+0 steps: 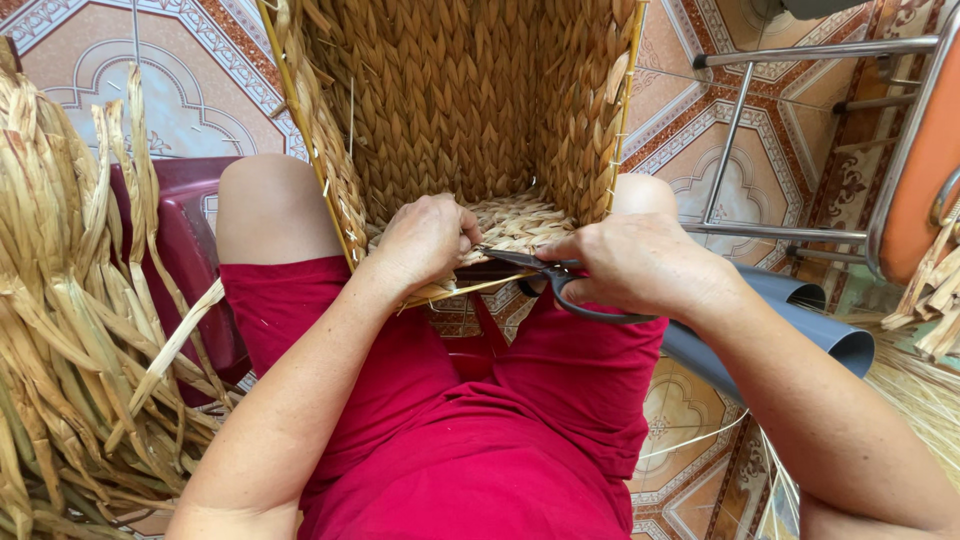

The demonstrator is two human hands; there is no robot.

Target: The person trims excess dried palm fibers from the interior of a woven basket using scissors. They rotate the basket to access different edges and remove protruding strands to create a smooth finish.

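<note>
Up close, woven basket (pixel 470 110), left hand (pixel 425 240) fingers gripping its rim, right hand (pixel 640 265) holding scissors (pixel 545 275).

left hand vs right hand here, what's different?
1. The left hand is closed on the rim of the woven basket; the right hand holds dark scissors.
2. The left hand sits right against the basket's edge; the right hand sits beside it, scissor tips pointing toward the left hand.
Shared: both are bare and work at the basket's near edge, over the lap.
</note>
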